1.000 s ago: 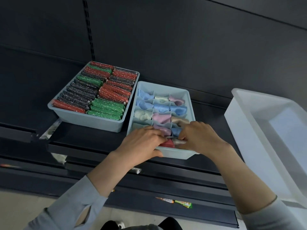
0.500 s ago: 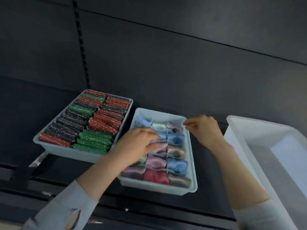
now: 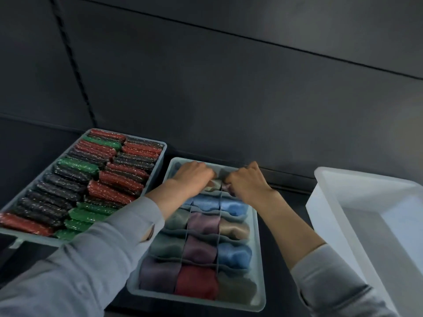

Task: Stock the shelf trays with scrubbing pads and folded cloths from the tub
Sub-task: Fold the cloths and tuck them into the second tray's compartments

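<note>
Reading near to far: grey sleeves fill 6 to 8 o'clock, both forearms running up into the cloth tray at centre frame. Near rows of that tray are full, one folded cloth per cell, dark red at the front middle, blue, mauve and tan behind it. No gaps visible in those rows.

What changed: a second ago both hands were tucking at the front row, near the red cloth. Half a second ago they'd split, left mid-tray, right lifted toward the far rim. Now both are at the back row, around 12 o'clock of the tray. Left hand and right hand are curled, fingertips nearly meeting over a pale cloth in the far middle cell. Looks like both pinch or press it, but the fingertips are hidden, so can't tell whether they're clamped on it or just pushing it down.

Judgement: front is finished, they're seating the last back cells. Cloth tray is close to done.

At 9 o'clock, the pad tray sits just beside the cloth tray, packed with red, green and black scrubbing pads standing on edge in two columns. Looks full.

At 3 o'clock, the white tub stands near the cloth tray; the part in view shows nothing inside. Likely little left to stock.

Dark shelf back panel beyond.
</note>
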Action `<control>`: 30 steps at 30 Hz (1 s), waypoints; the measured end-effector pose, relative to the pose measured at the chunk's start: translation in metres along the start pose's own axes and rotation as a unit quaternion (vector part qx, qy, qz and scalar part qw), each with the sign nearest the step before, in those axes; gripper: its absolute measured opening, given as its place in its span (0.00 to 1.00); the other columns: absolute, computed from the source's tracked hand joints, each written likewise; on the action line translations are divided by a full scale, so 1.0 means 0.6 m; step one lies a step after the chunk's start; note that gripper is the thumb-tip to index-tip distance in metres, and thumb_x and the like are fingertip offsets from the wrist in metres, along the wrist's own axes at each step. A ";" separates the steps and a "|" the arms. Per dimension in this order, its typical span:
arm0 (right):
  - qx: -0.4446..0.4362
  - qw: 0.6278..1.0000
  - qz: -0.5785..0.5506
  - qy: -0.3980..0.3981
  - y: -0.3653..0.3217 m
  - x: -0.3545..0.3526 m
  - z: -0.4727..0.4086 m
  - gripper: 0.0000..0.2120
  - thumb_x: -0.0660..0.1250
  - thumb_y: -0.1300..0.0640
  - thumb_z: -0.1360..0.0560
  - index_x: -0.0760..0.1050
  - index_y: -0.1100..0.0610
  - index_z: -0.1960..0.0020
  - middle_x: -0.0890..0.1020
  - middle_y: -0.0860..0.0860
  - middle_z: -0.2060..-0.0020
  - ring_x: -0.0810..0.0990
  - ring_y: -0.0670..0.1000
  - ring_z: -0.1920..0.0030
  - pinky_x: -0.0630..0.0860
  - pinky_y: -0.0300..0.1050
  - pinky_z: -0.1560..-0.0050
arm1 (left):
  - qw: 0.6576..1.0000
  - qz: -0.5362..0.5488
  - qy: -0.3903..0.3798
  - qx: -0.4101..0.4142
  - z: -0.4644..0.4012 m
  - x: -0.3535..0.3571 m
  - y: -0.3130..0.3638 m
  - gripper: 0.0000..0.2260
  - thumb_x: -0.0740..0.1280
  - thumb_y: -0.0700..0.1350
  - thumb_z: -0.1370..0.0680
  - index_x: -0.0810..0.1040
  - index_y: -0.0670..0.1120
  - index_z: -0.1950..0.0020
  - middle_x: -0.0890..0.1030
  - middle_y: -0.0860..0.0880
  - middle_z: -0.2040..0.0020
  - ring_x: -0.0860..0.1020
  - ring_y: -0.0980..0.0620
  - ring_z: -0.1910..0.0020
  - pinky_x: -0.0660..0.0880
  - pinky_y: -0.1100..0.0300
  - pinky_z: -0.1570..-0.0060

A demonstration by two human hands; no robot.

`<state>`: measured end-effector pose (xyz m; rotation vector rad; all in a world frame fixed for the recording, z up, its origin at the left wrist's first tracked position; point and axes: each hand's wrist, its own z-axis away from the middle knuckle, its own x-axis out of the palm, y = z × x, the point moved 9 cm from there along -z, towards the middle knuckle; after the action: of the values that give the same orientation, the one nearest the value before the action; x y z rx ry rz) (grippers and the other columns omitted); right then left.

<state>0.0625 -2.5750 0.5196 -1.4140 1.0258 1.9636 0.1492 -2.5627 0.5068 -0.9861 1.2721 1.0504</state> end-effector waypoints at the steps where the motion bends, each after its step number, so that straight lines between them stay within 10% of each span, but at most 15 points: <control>1: 0.007 1.000 0.009 0.005 0.000 -0.003 0.000 0.07 0.59 0.55 0.24 0.73 0.49 0.60 0.83 0.49 0.56 0.80 0.53 0.53 0.61 0.50 0.44 | 1.000 0.022 0.007 -0.010 -0.001 -0.001 -0.005 0.05 0.64 0.44 0.21 0.79 0.48 0.51 0.80 0.44 0.51 0.79 0.40 0.47 0.66 0.54 0.58; 11: 0.049 0.984 -0.153 0.076 0.031 -0.017 -0.003 0.14 0.69 0.48 0.28 0.78 0.45 0.44 0.84 0.51 0.52 0.80 0.57 0.48 0.69 0.48 0.44 | 0.990 0.127 0.058 0.004 0.023 -0.039 -0.042 0.16 0.71 0.45 0.24 0.79 0.55 0.37 0.83 0.52 0.43 0.80 0.50 0.43 0.75 0.57 0.49; 15: 0.015 0.978 -0.196 0.076 -0.005 -0.024 -0.016 0.17 0.69 0.45 0.26 0.77 0.43 0.38 0.84 0.52 0.47 0.80 0.57 0.45 0.76 0.48 0.44 | 0.996 -0.019 0.081 -0.010 0.050 -0.056 -0.088 0.14 0.72 0.52 0.26 0.82 0.54 0.41 0.83 0.53 0.46 0.76 0.51 0.44 0.71 0.56 0.46; 30: 0.032 0.968 -0.246 0.031 -0.036 -0.005 -0.032 0.10 0.68 0.48 0.26 0.80 0.43 0.45 0.83 0.50 0.50 0.79 0.57 0.46 0.74 0.46 0.50 | 0.997 -0.045 0.048 -0.051 0.047 -0.023 -0.093 0.16 0.72 0.54 0.27 0.81 0.51 0.42 0.82 0.49 0.50 0.73 0.49 0.43 0.69 0.54 0.44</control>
<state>0.0904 -2.5777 0.5129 -1.5247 0.6710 1.5200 0.2098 -2.5498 0.5218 -1.1723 1.2495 1.0165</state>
